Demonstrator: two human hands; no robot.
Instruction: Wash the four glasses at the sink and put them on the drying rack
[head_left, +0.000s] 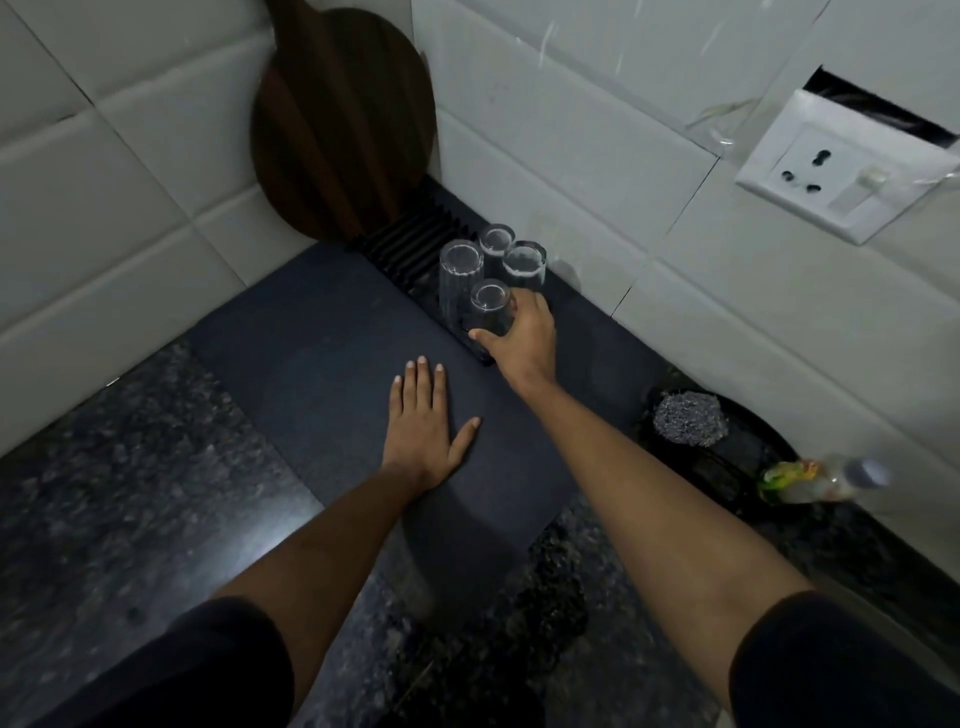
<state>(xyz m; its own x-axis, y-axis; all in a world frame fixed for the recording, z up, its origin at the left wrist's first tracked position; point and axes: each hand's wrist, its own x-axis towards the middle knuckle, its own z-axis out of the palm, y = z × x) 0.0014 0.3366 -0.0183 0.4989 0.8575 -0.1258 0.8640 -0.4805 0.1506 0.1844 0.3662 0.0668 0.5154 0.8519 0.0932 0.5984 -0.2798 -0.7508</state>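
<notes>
Several clear glasses stand upside down on the black ribbed drying rack (405, 244) by the tiled wall. My right hand (522, 332) grips the nearest glass (491, 306) at the rack's front end. A tall glass (460, 275) stands to its left, and two shorter glasses (524, 262) (496, 240) stand behind. My left hand (426, 421) rests flat, fingers straight, on the dark mat (311, 353) in front of the rack.
A round dark wooden board (340, 124) leans in the wall corner behind the rack. To the right lie a steel scrubber (688, 418) on a black dish and a tipped plastic bottle (821, 478). A wall socket (841, 171) is up right. Speckled granite counter (130, 493) surrounds the mat.
</notes>
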